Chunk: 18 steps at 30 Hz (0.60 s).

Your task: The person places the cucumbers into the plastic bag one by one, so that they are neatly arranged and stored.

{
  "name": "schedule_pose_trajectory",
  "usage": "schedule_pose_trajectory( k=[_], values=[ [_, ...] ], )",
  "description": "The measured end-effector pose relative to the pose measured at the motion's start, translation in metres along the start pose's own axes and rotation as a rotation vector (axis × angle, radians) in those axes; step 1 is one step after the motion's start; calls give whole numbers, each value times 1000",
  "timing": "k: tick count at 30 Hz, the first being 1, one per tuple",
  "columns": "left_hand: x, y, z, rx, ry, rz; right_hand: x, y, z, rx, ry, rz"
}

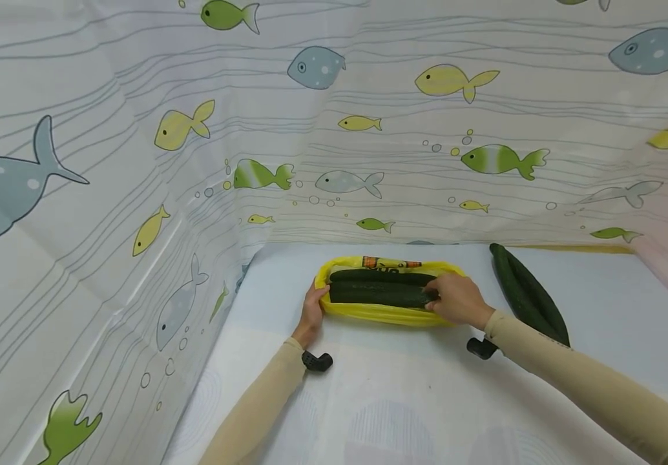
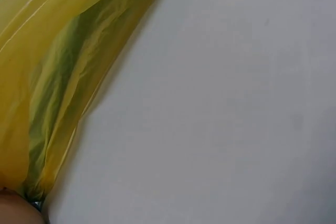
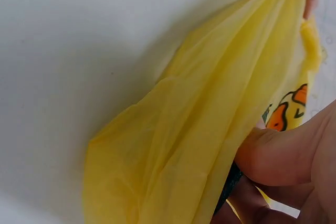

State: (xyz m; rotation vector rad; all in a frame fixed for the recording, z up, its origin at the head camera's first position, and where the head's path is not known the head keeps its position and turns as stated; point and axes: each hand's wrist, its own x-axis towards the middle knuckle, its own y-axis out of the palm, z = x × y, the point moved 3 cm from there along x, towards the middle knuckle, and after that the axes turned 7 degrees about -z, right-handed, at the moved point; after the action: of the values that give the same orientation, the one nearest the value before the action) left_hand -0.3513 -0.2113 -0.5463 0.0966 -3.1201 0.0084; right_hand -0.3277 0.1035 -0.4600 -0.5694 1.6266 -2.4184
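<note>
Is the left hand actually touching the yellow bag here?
Touching. The head view shows the left hand gripping the yellow bag at its left end, over the rim.

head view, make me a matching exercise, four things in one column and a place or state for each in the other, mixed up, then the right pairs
Things
1. bag
2. left grip
3. right grip
4. loose cucumbers

Places and states
A. at the right end of the bagged cucumbers
B. lying on the table
C. yellow, mouth open
D. at the bag's left end

Pairs: 1-C, 2-D, 3-A, 4-B
</note>
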Motion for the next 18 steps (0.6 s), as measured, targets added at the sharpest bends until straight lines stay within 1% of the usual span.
schedule_pose_trajectory(
  k=[3,9,14,18],
  values=[
    [2,0,1,-6,2,-5,1,5,-4,14,26,17],
    [1,0,2,5,20,1,0,14,-11,22,62,54],
    [1,0,0,7,25,-2,-1,14,-12,11,80,73],
    [1,1,-1,18,13,-7,-1,15,-12,-1,89,90]
  ],
)
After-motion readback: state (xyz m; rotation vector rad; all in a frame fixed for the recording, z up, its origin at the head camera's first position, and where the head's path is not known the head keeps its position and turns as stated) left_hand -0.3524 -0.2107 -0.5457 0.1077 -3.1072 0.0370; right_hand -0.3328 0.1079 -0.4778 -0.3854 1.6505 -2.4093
